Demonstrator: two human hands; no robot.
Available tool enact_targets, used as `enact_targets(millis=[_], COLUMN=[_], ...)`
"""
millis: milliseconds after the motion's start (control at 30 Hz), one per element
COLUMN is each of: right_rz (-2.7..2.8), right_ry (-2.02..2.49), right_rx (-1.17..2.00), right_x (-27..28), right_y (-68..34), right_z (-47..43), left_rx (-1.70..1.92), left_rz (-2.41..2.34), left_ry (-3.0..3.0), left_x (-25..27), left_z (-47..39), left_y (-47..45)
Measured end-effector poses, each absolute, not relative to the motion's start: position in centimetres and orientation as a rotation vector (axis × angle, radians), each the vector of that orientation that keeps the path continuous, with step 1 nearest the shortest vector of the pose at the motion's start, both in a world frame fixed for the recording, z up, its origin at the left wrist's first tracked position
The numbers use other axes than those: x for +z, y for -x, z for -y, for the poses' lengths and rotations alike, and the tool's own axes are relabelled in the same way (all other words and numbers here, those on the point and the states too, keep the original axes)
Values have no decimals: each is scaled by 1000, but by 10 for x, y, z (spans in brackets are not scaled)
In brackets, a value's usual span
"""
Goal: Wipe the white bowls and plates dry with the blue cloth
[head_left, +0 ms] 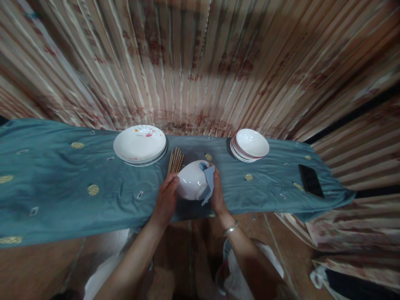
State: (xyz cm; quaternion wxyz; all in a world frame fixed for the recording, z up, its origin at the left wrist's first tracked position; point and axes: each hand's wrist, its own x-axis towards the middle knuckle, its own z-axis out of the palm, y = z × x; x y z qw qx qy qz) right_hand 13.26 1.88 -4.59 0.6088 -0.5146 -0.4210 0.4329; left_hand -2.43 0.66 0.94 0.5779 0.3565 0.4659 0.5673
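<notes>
Tilted on its side above the table's front edge is a white bowl [191,181] with a blue mark on its outer wall. My left hand [166,196] grips its left rim, with the thumb on the outside. On the other side my right hand [218,192] presses a light blue cloth [208,184] against the bowl; its fingers are partly hidden behind the cloth. Several wooden chopsticks [176,160] lie just behind my left hand. A stack of white plates with a floral print [139,143] sits at the back left, and a stack of white bowls [251,143] at the back right.
The table wears a teal cloth [118,196] with yellow pineapple prints. A black phone [311,181] lies near its right end. Pleated patterned curtains [187,62] hang close behind the table. Below the front edge shows a brown tiled floor [178,250].
</notes>
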Motion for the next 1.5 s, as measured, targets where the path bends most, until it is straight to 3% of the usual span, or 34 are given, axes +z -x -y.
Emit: enact_targets(millis=[633, 933, 1500], right_rz=[1044, 1205, 1536], right_ry=[1221, 1295, 1282], right_rx=[981, 765, 447], right_x=[-35, -19, -3], right_y=[-142, -159, -187], right_z=[-19, -28, -36], left_rx=[1343, 1271, 1040], left_rz=[-1029, -1208, -1120], left_ry=[-731, -1014, -1172], left_x=[10, -3, -18], left_z=[-8, -3, -6], left_y=[18, 4, 0])
